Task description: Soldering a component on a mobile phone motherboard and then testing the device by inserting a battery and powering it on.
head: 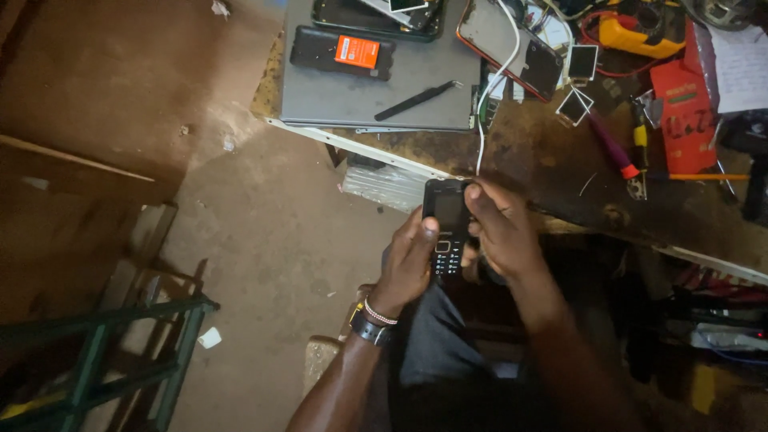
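Observation:
A small black keypad phone (446,226) is held over my lap, just below the workbench edge. My left hand (410,264) grips its left side, thumb lying on the lower edge of the screen. My right hand (500,228) holds the right side, with its fingers curled over the phone's top right corner. A white cable (490,96) hangs down from the bench toward the phone's top. A watch and a bead bracelet sit on my left wrist.
A grey closed laptop (376,88) on the bench carries a black phone with an orange battery (342,53), a black spudger (416,101) and an opened phone (376,16). A smartphone (512,48), yellow multimeter (640,32), screwdrivers (616,148) and a red box (684,112) lie to the right. A green metal frame (104,352) stands at lower left.

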